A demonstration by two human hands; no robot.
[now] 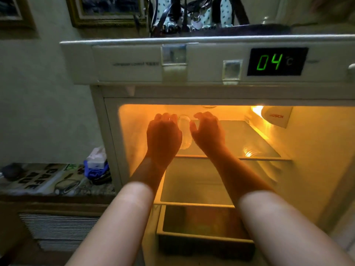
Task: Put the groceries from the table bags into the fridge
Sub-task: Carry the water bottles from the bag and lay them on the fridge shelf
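The fridge (107, 131) stands open, lit orange inside. A clear plastic bottle (184, 133) lies on the top glass shelf (236, 139), pointing front to back. Both my hands reach in on either side of it. My left hand (164, 135) is against the bottle's left side with its fingers curled around it. My right hand (208, 131) is just right of the bottle, fingers spread and thumb near its side. Another clear, ribbed item (249, 151) glints at the shelf's front right; I cannot tell what it is.
Below the top shelf are a lower shelf (192, 189) and a drawer (201, 239). A green display (276, 62) reads 04 °C. Bags (182, 14) sit on top of the fridge. The counter at left (38, 181) holds a tissue box (97, 156).
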